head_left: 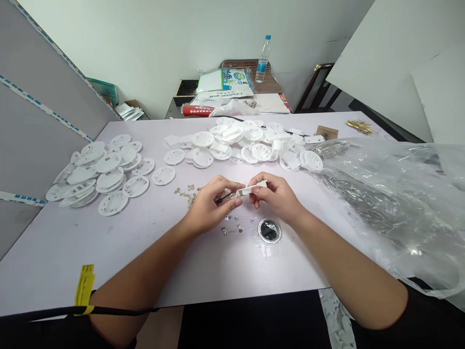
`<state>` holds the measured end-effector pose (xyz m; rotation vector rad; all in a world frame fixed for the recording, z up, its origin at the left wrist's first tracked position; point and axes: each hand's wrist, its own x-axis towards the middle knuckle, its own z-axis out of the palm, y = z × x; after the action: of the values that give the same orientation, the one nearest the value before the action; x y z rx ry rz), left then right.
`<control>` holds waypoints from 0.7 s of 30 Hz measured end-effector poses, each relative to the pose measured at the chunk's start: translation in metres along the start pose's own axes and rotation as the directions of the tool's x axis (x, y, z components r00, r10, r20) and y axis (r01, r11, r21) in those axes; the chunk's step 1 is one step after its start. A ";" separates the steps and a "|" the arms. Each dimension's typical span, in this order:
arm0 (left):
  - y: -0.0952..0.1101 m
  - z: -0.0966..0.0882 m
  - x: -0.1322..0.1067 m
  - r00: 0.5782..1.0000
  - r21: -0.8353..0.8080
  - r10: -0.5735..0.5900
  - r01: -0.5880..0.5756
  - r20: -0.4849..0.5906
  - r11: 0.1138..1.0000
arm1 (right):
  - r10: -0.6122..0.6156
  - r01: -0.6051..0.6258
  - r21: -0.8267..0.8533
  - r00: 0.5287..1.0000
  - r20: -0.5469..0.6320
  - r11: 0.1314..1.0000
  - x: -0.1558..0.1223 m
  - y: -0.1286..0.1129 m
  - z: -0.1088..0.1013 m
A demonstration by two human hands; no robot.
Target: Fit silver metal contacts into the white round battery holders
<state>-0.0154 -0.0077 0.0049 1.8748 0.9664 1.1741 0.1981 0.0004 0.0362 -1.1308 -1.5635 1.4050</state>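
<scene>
My right hand (278, 196) is closed on a white round plastic part (251, 188), held edge-on above the table. My left hand (210, 206) is pinched beside it, gripping a thin dark tool (220, 199) against the part's left end. The two hands almost touch. Small metal clips (187, 191) lie scattered on the pale table (145, 232) under and left of my hands. A heap of the same white discs (240, 140) lies just beyond my hands. A second heap of discs (101, 174) sits at the left.
A round cable hole covered with tape (269, 230) lies near my right wrist. A large clear plastic bag (392, 194) covers the table's right side. A water bottle (263, 59) and papers stand on a desk behind. A grey panel (36, 126) walls the left.
</scene>
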 end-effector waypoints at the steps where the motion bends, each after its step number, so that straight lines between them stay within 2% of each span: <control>1: 0.000 0.001 0.000 1.000 -0.083 -0.023 0.023 -0.007 0.996 | 0.023 -0.024 0.048 0.999 0.026 0.999 -0.001 0.000 0.005; 5: 0.000 0.002 -0.001 0.982 -0.361 -0.184 0.188 0.046 0.913 | 0.081 -0.093 0.130 0.992 0.097 0.987 -0.005 -0.001 0.015; 8: 0.002 0.000 -0.002 0.962 -0.432 -0.261 0.272 0.086 0.860 | 0.136 -0.146 0.087 0.985 0.110 0.985 -0.006 0.000 0.015; 11: 0.006 -0.002 -0.002 0.956 -0.476 -0.277 0.289 0.097 0.831 | 0.119 -0.118 -0.021 0.989 0.087 0.993 -0.007 0.003 0.013; 14: 0.008 -0.004 -0.002 0.955 -0.483 -0.271 0.294 0.119 0.824 | 0.059 -0.049 -0.109 0.994 0.094 0.993 -0.009 0.005 0.011; 17: 0.008 -0.006 -0.003 0.956 -0.426 -0.277 0.293 0.099 0.856 | -0.010 0.033 -0.196 0.993 0.115 0.980 -0.010 0.005 0.010; 21: 0.010 -0.007 -0.003 0.960 -0.335 -0.270 0.279 0.073 0.900 | -0.100 0.147 -0.352 0.984 0.149 0.924 -0.009 0.005 0.009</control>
<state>-0.0208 -0.0135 0.0146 1.4227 0.9107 1.0660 0.1938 -0.0110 0.0305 -1.1434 -2.0112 1.1520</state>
